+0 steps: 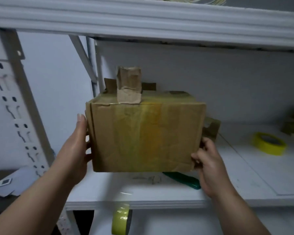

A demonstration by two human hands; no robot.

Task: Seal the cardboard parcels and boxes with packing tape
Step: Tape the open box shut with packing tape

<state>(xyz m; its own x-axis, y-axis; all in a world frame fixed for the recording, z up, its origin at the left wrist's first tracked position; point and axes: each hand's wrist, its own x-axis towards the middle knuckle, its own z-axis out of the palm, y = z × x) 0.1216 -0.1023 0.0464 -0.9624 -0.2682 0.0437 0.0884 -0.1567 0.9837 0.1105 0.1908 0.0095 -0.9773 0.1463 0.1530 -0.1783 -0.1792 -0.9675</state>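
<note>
Item: taped cardboard box (146,133), largely sealed, our left hand (75,148) flat against it, right hand (207,160) gripping its corner; yellow tape roll (268,143) at three o'clock unused.

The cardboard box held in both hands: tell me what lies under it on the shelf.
Under the cardboard box, a green object pokes out on the white shelf, its far end covered by the box. What it is cannot be told.
</note>
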